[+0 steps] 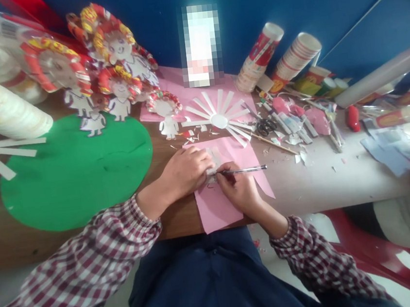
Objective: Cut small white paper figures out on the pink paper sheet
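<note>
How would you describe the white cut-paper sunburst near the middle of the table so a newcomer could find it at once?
Start from the big green paper disc on the wooden table and look right, past the small paper doll. The sunburst lies flat on a pink sheet, just above the two hands. Unlike the red-trimmed dolls, it is plain white: a round hub with strips fanning outward.

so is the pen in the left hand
No, the right hand holds the pen, while the left hand presses a small piece on the pink paper.
</note>
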A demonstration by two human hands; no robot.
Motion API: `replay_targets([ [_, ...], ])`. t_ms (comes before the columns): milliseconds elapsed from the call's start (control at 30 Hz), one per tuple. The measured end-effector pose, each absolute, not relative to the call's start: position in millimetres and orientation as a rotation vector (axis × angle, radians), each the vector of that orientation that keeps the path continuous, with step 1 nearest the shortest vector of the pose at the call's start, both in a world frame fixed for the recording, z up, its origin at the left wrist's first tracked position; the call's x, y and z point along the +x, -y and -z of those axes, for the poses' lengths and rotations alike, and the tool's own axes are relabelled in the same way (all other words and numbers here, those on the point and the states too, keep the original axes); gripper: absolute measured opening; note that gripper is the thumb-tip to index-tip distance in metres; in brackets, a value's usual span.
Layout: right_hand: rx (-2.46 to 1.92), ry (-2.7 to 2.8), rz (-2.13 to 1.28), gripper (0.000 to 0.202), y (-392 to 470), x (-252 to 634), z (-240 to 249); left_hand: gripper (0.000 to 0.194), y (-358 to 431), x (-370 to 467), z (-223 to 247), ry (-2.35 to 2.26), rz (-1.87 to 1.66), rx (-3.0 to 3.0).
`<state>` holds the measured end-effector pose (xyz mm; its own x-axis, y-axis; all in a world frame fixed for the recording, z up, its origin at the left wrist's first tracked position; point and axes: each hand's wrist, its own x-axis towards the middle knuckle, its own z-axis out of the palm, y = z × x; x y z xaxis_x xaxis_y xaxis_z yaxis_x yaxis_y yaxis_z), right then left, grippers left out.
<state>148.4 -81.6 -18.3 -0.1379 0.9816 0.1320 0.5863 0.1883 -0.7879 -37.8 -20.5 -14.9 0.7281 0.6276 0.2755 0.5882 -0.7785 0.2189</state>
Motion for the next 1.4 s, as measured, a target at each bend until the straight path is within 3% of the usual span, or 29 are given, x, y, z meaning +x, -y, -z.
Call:
replay_targets([
  [1400,-1.488,1.845,-0.740,0.009,82.2,149.2,19.3,0.019,20.7,-37.9,14.0,-0.993,-0.532,2.872],
])
